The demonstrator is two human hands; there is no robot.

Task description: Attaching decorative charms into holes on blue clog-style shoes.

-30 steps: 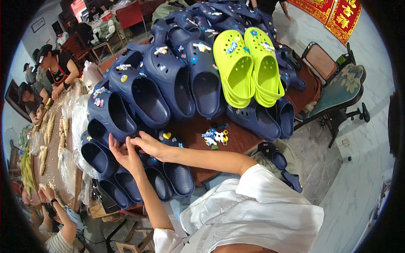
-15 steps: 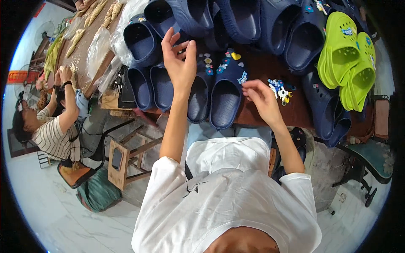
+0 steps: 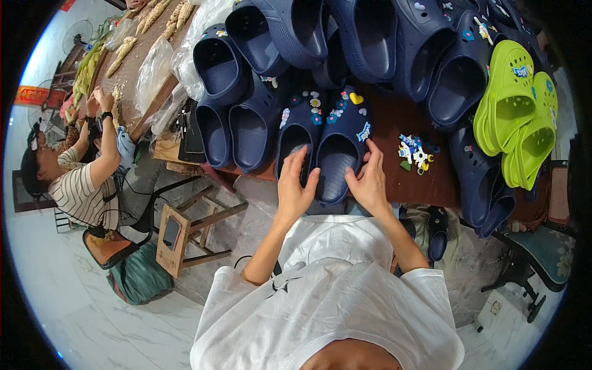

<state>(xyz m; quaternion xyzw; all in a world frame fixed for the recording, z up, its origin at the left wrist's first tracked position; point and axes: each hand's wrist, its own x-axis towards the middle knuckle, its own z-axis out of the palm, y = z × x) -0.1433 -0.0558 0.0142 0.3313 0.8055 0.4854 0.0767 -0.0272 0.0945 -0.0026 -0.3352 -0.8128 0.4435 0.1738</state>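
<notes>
Two navy foam clogs lie side by side in front of me, toes pointing away. The left clog [image 3: 300, 115] and the right clog [image 3: 341, 145] carry small charms of flowers, a yellow heart and a blue-white piece. My left hand [image 3: 297, 190] is over the left clog's heel, fingers stretched into its opening and thumb apart. At the right clog's heel, my right hand [image 3: 370, 188] has its thumb by the inner rim and its fingers along the outer side, loosely spread. Whether either hand presses on the foam, I cannot tell. A small pile of loose charms [image 3: 416, 151] lies to the right.
More navy clogs [image 3: 444, 86] crowd the table's back and sides. Lime-green clogs [image 3: 531, 139] rest on the right. A wooden stool [image 3: 169, 246] with a phone stands at left, near a seated person [image 3: 86, 185] working at another table. An office chair [image 3: 539, 240] is at right.
Both hands have come down and closer together, from raised beside the clogs to their heels. The left hand moved right and toward me. The view has shifted slightly.
</notes>
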